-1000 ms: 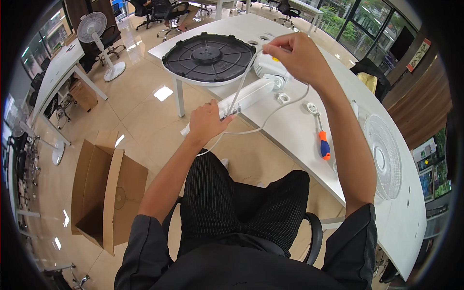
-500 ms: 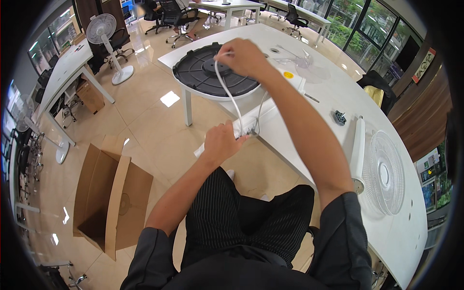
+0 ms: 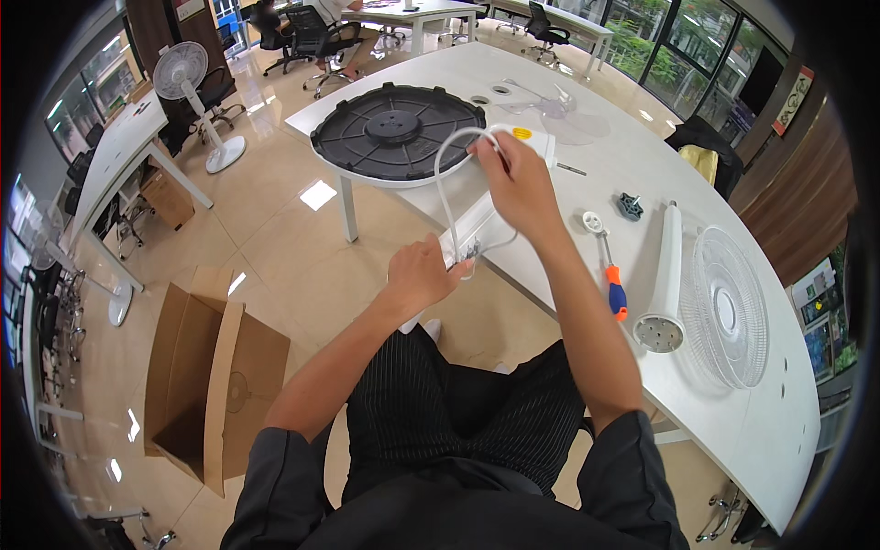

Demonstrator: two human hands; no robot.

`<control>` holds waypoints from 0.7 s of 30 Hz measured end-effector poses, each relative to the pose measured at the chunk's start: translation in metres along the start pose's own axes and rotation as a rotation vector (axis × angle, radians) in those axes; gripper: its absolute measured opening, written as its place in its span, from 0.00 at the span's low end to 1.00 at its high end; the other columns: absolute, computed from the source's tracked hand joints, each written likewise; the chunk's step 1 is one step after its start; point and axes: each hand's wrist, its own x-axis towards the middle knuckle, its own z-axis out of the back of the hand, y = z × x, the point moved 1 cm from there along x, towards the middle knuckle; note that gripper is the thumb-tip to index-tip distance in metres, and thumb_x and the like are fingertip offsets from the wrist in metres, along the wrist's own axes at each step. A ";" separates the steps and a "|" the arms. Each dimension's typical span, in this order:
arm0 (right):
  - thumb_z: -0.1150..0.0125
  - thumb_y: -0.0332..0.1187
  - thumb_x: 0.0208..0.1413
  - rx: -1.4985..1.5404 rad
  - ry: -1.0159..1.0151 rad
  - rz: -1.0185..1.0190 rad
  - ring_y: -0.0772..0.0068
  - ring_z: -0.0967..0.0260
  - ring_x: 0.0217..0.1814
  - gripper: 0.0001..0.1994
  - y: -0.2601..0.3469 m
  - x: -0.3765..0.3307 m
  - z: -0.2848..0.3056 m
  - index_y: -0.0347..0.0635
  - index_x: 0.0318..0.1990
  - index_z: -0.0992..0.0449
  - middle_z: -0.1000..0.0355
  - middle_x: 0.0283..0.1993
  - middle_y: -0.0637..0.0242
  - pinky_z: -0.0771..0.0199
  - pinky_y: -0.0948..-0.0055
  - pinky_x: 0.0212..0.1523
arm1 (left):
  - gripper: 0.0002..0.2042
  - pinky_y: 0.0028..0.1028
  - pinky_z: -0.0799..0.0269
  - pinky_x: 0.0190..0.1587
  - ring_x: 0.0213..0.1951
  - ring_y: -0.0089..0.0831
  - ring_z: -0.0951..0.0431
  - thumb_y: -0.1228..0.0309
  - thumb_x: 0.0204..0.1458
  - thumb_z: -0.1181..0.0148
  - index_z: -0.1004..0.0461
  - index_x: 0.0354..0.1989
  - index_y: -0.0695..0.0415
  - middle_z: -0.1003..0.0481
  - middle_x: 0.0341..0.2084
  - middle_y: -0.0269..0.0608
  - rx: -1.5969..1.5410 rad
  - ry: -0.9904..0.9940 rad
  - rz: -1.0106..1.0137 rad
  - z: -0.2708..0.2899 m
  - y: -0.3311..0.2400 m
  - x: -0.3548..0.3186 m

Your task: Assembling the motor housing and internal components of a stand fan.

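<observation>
My right hand (image 3: 520,188) pinches a white power cord (image 3: 442,191), which arches up in a loop above a white fan body (image 3: 473,220). The cord's lower part meets the fan body beside small fittings near my left fingers. My left hand (image 3: 423,280) is closed around the near end of this fan body, which sticks out past the table edge. Its white motor housing (image 3: 541,143), with a yellow sticker and a thin metal shaft, rests on the table. Left of it lies a round black ribbed base (image 3: 392,128), underside up.
On the white table (image 3: 642,165) lie a clear fan blade (image 3: 561,108), a dark knob (image 3: 630,206), a screwdriver (image 3: 615,291) by a small white round part (image 3: 593,222), a white pole (image 3: 664,284) and a fan grille (image 3: 731,307). An open cardboard box (image 3: 220,376) stands on the floor.
My right hand has moved down and nearer, from above the black base to beside the fan body, drawing the cord into a tighter loop. My left hand keeps its grip. The screwdriver has come into sight.
</observation>
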 end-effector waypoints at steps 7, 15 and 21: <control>0.51 0.38 0.71 0.305 -0.171 -0.325 0.81 0.42 0.24 0.16 -0.018 -0.129 0.027 0.36 0.40 0.22 0.38 0.21 0.71 0.42 0.73 0.27 | 0.37 0.46 0.22 0.42 0.37 0.56 0.17 0.38 0.54 0.40 0.24 0.37 0.74 0.20 0.30 0.63 -0.010 0.075 0.010 0.019 -0.038 0.000; 0.49 0.39 0.72 0.436 -0.116 -0.523 0.84 0.41 0.25 0.16 -0.055 -0.251 -0.014 0.35 0.42 0.21 0.33 0.22 0.74 0.42 0.78 0.27 | 0.38 0.46 0.21 0.38 0.32 0.56 0.17 0.37 0.52 0.39 0.23 0.37 0.72 0.20 0.29 0.62 0.086 -0.079 -0.049 0.006 -0.027 -0.005; 0.34 0.34 0.63 0.503 0.089 -0.570 0.88 0.45 0.23 0.09 -0.069 -0.323 -0.017 0.37 0.36 0.21 0.37 0.21 0.81 0.46 0.80 0.24 | 0.36 0.46 0.21 0.40 0.33 0.55 0.17 0.38 0.52 0.38 0.23 0.36 0.71 0.20 0.29 0.61 0.124 -0.026 -0.074 0.023 -0.022 -0.001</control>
